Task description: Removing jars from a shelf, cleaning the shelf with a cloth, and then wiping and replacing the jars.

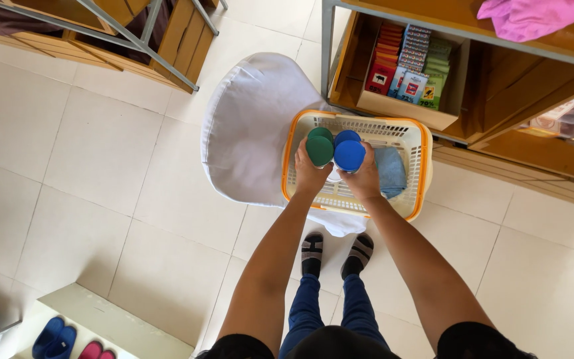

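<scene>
The left hand is wrapping around a green-lidded container, fingers closed on its side, while the right hand is clasping a blue-lidded container the same way. Both containers are round, seen from above so that mostly their flat lids are showing. The two are sitting side by side, lids nearly touching, over the near left part of a basket. Behind each one, a second lid of the same colour is peeking out, a green lid and a blue lid, close to the basket's far left corner.

The basket is rectangular, cream lattice plastic with an orange rim, and it is resting on a white cushion on the tiled floor. A folded light blue cloth is lying inside along the basket's right wall.

Just beyond the basket's far edge, a wooden shelf unit is holding an open cardboard box filled with upright packets: a red row at the left, a pale blue and white row in the middle, a green row at the right. A pink cloth is lying on the shelf above the box.
</scene>
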